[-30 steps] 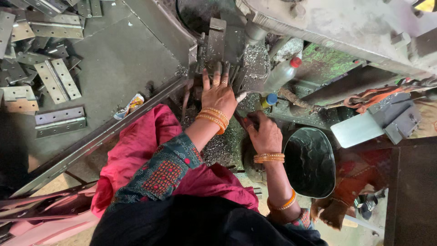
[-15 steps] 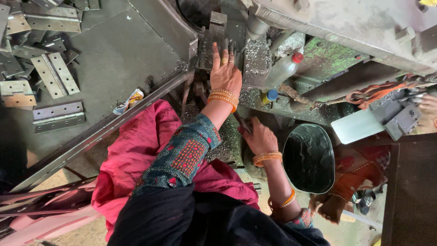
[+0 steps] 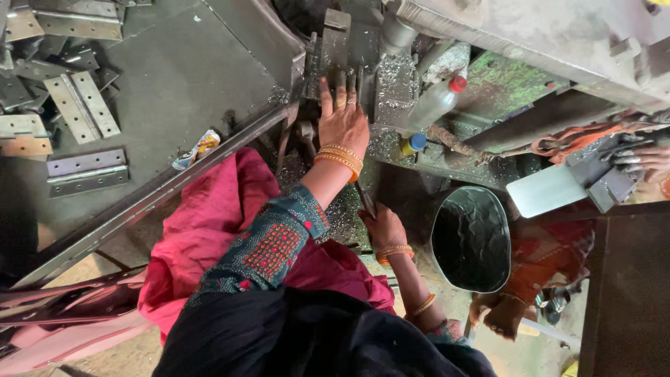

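Observation:
My left hand (image 3: 343, 120), with gold bangles on the wrist, reaches forward and lies flat on the machine, fingers spread over upright metal pieces in a steel fixture (image 3: 335, 43). It grips nothing that I can see. My right hand (image 3: 382, 227), also bangled, is lower and closer to my body, beside the black bucket. Its fingers are curled around a thin dark metal strip (image 3: 366, 199) that points up toward my left wrist. Metal shavings (image 3: 391, 80) cover the machine bed around both hands.
Steel hinges (image 3: 82, 105) lie scattered on the grey metal table at left. A plastic bottle with a red cap (image 3: 436, 101) and a small blue-capped bottle (image 3: 412, 143) rest on the machine. A black bucket (image 3: 471, 237) stands right. Another person's hand (image 3: 638, 160) works at far right.
My left hand has slid farther forward onto the fixture, fingers now over the metal pieces. My right hand has dropped lower and nearer to my body.

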{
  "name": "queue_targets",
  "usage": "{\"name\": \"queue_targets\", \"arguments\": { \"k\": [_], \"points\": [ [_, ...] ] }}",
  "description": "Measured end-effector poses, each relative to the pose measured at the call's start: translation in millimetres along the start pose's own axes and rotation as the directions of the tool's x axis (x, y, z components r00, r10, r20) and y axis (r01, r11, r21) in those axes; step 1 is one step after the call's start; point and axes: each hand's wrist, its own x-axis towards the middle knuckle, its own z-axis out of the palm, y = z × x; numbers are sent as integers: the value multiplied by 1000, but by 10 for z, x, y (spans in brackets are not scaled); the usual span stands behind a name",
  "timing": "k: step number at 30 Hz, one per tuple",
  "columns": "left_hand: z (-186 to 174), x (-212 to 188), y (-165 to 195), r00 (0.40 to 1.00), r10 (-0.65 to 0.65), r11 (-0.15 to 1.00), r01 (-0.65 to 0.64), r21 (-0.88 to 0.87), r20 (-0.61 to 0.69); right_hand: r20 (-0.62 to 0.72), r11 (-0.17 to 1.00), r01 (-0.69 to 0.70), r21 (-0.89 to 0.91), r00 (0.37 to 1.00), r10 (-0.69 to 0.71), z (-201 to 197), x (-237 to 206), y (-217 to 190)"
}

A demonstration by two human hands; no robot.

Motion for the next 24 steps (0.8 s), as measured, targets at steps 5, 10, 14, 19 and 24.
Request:
{"name": "queue_targets", "arguments": {
  "k": [5,10,14,19,24],
  "points": [
    [111,117,-14,988,-28,996,15,-82,-154,-8,992,110,-56,994,-111,-118,73,10],
    [141,291,-15,997,-30,998,26,-54,-71,43,998,27,-54,999,-24,-123,118,34],
    [137,280,8,993,-21,989,5,-148,-112,8,999,-36,-30,999,36,-12,10,26],
    [120,462,-97,995,10,999,-5,45,-98,20,993,85,-87,996,-83,-153,174,89],
    [151,538,-78,994,-30,999,27,-31,-108,5,999,0,-37,1000,0,18,73,99]
  ]
}}
